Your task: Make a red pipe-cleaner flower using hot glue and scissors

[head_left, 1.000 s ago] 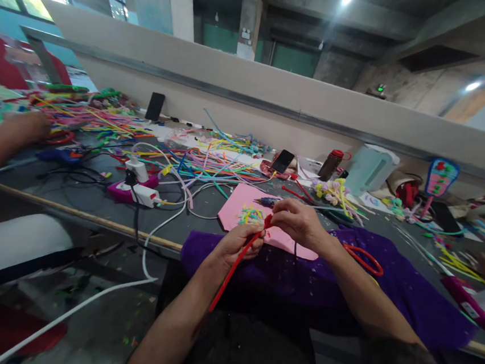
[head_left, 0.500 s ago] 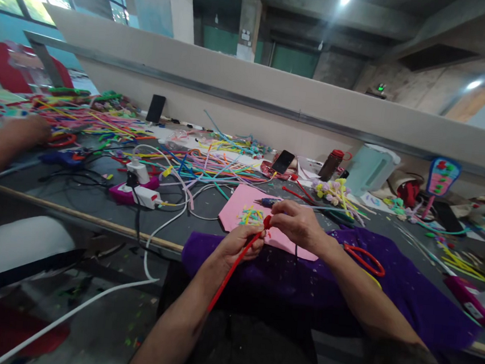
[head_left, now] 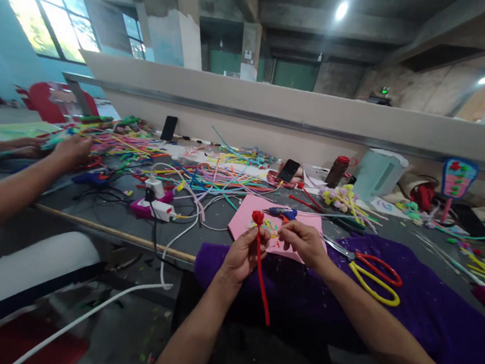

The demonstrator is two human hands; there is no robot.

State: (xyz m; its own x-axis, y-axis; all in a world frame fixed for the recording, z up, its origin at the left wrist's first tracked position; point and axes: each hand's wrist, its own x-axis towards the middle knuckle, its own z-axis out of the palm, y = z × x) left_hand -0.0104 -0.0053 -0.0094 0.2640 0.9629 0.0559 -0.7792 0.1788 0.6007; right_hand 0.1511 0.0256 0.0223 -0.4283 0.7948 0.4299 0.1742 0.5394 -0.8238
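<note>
A red pipe cleaner (head_left: 262, 272), fuzzy & thin, stands nearly upright in front of the person, approx. center of the view. Its top end is curled into a small tight knob, like a rosebud, just above the fingers that pinch it. Below the grip the long stem hangs down w/ a slight slant to the right, its free end low over the dark lap. It sits above the edge of purple cloth, near a pink foam sheet.
</note>
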